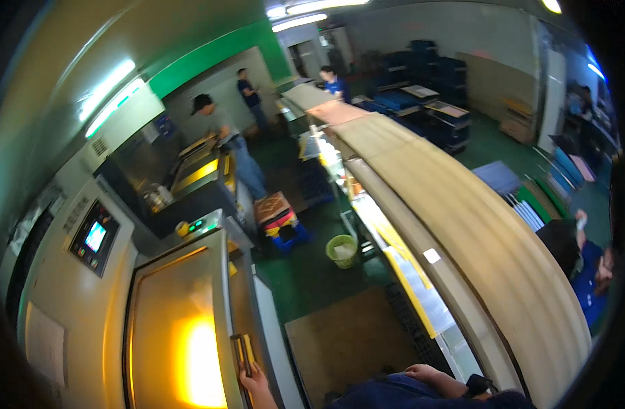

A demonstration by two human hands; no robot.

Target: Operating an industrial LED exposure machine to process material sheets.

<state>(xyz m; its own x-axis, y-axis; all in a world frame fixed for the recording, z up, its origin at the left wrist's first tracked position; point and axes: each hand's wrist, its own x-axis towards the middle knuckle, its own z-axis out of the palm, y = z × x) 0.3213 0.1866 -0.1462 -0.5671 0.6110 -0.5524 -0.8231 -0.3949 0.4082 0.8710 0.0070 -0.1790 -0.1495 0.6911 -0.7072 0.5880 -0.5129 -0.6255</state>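
Observation:
My left hand (253, 375) closes round the lower end of a dark handle with a tan strip (242, 347) at the front edge of the machine on my left. The machine's metal-framed panel (164, 290) glows bright yellow near my hand. In front of my dark blue clothing, my right hand (423, 372) has its fingers loosely curled, with nothing visible in them. A black band (477, 386) circles the right wrist.
A long cream-coloured conveyor cover (455, 204) curves along my right. A lit control screen (95, 236) faces me on the left. Ahead stand a green bin (341, 251) and a blue crate (288, 235). A person in jeans (234, 146) works at another machine; other people are farther off.

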